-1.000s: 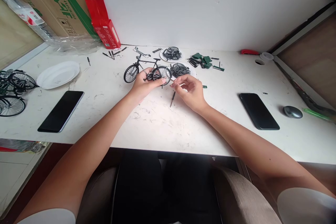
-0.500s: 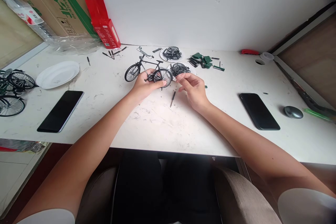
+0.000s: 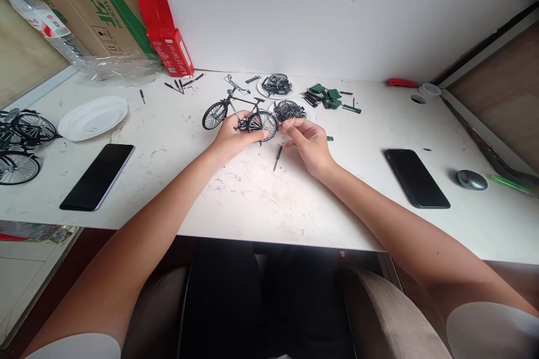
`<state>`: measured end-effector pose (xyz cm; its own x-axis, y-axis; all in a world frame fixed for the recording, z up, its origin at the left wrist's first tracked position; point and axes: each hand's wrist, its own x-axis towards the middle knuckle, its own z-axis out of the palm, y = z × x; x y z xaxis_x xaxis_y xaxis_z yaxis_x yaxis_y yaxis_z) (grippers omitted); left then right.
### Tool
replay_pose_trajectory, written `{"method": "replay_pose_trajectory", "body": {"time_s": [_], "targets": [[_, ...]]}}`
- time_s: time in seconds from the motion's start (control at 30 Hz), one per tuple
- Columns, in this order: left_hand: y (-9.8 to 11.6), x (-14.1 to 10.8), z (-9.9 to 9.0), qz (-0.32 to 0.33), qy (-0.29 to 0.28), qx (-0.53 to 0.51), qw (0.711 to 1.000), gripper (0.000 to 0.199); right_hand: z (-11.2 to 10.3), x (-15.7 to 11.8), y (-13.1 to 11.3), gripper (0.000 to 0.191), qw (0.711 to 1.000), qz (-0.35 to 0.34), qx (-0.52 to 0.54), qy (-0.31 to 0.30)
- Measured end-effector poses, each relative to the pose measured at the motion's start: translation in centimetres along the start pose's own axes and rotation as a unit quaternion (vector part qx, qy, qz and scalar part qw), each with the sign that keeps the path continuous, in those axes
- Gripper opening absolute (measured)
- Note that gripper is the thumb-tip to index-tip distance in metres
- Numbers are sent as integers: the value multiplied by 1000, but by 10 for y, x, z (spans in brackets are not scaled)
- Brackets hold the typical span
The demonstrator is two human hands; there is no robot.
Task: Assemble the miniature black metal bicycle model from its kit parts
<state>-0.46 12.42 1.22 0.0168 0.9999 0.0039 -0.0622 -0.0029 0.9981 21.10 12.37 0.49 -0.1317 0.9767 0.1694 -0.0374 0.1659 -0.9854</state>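
A small black model bicycle is held upright above the table, its handlebar toward the upper left. My left hand grips it low down, around the pedals and rear wheel, thumb across the wheel. Just right of the rear wheel, my right hand is closed in a pinch at the bicycle's back end; whatever sits between the fingertips is too small to make out. Below the hands lies a thin dark screwdriver-like tool. Behind them, a pile of black wheels and bicycle parts rests on a white plate.
Another plate of black parts stands farther back, beside green pieces. Phones lie left and right. At far left are assembled model bicycles and a white plate. A red box leans at the back wall.
The bicycle in my left hand has shifted slightly right, and its handlebar has turned a little. My right hand keeps its pinch near the rear wheel.
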Motion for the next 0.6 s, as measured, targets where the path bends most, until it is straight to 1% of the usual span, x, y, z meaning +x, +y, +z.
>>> {"method": "replay_pose_trajectory", "body": {"time_s": [0.23,0.47,0.6], "targets": [[0,0,1,3,2,-1,1000,55,-1,1,4,29,1000,-5,-1,-1],[2,-2,1,11,-15,13,1000,54,-2,2,8,34,1000,-9,-10,4],[3,-3,2,9,-20,16,1000,55,-2,2,10,36,999,-25,-22,8]]}}
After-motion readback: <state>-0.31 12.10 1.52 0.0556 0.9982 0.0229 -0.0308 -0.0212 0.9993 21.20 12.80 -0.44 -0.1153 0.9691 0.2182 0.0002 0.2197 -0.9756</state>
